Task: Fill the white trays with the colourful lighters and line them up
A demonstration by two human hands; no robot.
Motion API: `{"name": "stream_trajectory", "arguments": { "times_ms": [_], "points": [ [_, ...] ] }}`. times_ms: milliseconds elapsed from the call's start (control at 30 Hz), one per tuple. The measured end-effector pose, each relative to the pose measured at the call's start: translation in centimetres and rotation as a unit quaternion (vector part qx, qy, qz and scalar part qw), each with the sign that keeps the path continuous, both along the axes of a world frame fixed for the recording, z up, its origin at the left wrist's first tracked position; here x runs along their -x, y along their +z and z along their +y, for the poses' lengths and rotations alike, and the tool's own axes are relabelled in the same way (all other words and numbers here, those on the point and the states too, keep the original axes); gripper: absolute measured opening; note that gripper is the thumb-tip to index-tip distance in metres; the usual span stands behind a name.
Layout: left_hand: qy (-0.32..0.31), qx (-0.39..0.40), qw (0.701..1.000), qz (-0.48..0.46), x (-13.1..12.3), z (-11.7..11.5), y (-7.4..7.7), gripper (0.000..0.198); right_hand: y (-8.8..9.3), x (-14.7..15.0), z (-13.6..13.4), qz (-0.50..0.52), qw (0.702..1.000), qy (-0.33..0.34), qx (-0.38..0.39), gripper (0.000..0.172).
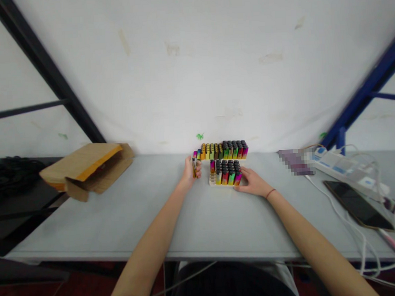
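Note:
My left hand [187, 172] is closed around a lighter [195, 169] with a metal top, held upright just left of the front rack. Part of its body is hidden by my fingers. The front white rack [216, 185] carries rows of colourful lighters [228, 173] with black tops, and its left end shows bare slots with one purple lighter [212, 166] behind them. My right hand [253, 183] grips the rack's right end, thumb at the near corner and fingers along the far side. Behind stands another row of lighters [224, 151], yellow-bodied on the left, black-topped on the right.
An opened cardboard box [85, 166] lies at the left of the grey table [148, 218]. To the right are a phone [358, 204], a white power strip [349, 170], a blurred flat item [295, 162] and tangled white cables [334, 202]. A white wall [193, 77] borders the back edge.

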State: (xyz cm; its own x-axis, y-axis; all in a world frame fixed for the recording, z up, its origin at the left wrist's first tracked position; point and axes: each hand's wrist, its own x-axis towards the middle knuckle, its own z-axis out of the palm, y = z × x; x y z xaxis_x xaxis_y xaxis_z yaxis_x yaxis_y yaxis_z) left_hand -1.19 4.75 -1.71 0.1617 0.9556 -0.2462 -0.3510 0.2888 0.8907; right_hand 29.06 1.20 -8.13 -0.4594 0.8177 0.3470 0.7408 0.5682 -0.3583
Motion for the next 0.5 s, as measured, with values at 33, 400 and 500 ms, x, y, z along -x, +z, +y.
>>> {"name": "stream_trajectory", "arguments": {
  "times_ms": [33,400,500],
  "points": [
    [0.0,0.005,1.0,-0.005,-0.15,-0.17,0.1,0.051,0.03,0.02,-0.03,0.0,1.0,-0.001,0.0,0.078],
    [0.049,0.01,0.999,0.01,-1.01,-1.16,0.23,0.043,0.99,0.42,-0.46,-0.002,1.0,0.009,0.002,0.072],
    [0.063,0.006,0.998,0.017,-1.11,-1.14,0.08,0.041,1.0,0.47,-0.49,0.001,1.0,0.005,0.001,0.073]
  ]
}}
